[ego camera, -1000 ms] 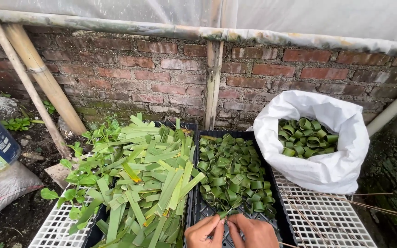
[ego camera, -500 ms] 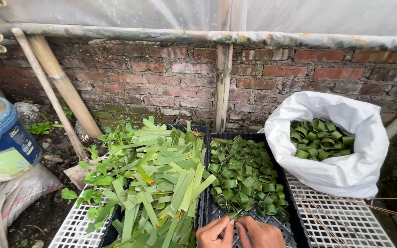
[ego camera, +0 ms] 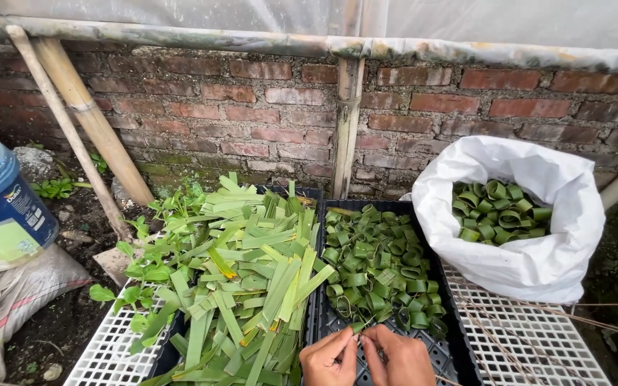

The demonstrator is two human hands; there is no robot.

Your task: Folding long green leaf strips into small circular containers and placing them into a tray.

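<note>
At the near edge, the left hand (ego camera: pixel 329 359) and right hand (ego camera: pixel 396 357) together pinch a thin green leaf strip (ego camera: pixel 358 330) over the black plastic crate (ego camera: pixel 459 354) of rolled leaf rings (ego camera: pixel 380 268).

wall: red brick wall (ego camera: pixel 266 121) running across the back, moss greening its base
roof: translucent plastic sheet (ego camera: pixel 180 11) hanging over the top, letting flat daylight through
frame: pale rail (ego camera: pixel 180 34) lying along the wall top, post (ego camera: pixel 346 125) standing upright at centre
poles: bamboo poles (ego camera: pixel 87 118) leaning against the wall at left
floor: dark soil (ego camera: pixel 73 314), weeds (ego camera: pixel 55 187) growing near the wall
left edge: blue bucket (ego camera: pixel 1 207) sitting above a grey sack (ego camera: pixel 8 300)
</note>
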